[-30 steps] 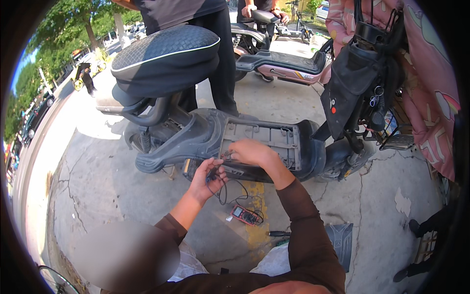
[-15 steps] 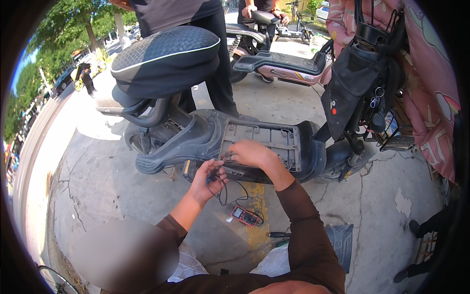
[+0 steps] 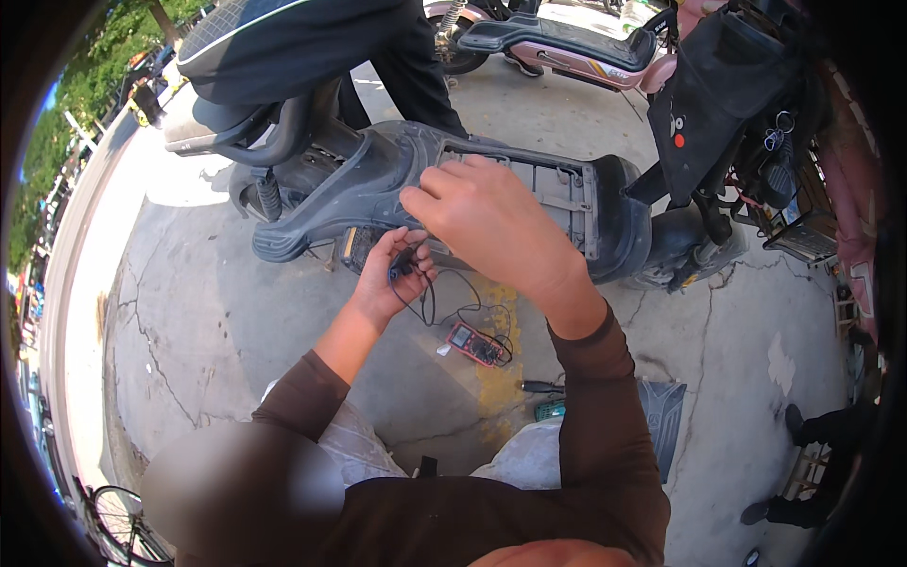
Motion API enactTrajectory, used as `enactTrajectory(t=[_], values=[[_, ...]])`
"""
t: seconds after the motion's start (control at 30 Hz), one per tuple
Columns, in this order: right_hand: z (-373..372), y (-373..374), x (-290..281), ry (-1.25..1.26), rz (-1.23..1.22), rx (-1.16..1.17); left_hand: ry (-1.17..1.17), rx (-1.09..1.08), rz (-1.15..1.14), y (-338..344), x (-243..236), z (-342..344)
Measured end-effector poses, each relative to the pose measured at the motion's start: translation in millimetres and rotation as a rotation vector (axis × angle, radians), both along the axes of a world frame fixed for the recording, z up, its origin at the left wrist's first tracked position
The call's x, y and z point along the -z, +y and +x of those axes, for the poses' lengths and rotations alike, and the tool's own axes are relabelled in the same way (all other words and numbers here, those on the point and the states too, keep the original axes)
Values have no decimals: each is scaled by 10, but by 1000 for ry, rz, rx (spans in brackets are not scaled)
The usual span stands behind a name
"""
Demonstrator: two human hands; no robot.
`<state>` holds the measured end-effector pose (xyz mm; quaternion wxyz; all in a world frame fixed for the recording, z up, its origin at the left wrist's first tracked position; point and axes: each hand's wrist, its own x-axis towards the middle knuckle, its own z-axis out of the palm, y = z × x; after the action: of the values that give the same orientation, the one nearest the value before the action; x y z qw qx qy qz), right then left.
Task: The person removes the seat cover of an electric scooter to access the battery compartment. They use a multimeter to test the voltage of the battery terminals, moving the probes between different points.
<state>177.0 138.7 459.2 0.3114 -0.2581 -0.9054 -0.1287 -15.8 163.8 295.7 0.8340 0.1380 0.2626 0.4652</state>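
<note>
A dark grey scooter (image 3: 378,180) stands in front of me with its floor panel opened. My left hand (image 3: 389,282) is closed around a small black connector and thin black leads at the scooter's lower edge. My right hand (image 3: 491,222) is closed just above it, fingers curled at the same spot, pinching something small that I cannot make out. The black leads run down to a red multimeter (image 3: 475,344) lying on the concrete between my knees.
A screwdriver (image 3: 542,386) and a green tool lie on the ground beside a black plastic cover (image 3: 669,425). A pink scooter (image 3: 567,42) is parked behind. Another person's dark trousers (image 3: 416,57) stand behind the seat. Someone's shoes (image 3: 803,425) are at right.
The view has drawn closer to the scooter and my hands. My hands stay together at the scooter's lower edge, the right one shifted slightly over the left.
</note>
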Motion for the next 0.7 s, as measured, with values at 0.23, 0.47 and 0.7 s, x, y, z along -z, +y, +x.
enactTrajectory(t=[0.23,0.47,0.7], values=[[-8,-883,-301,243,197,-336,51,-37,-55,-26,17,-48],[37,-993,-284,403,191,-475,-18,16,-13,27,47,3],[107,-1040,-346,451,210,-485,56,-35,-80,70,-96,145]])
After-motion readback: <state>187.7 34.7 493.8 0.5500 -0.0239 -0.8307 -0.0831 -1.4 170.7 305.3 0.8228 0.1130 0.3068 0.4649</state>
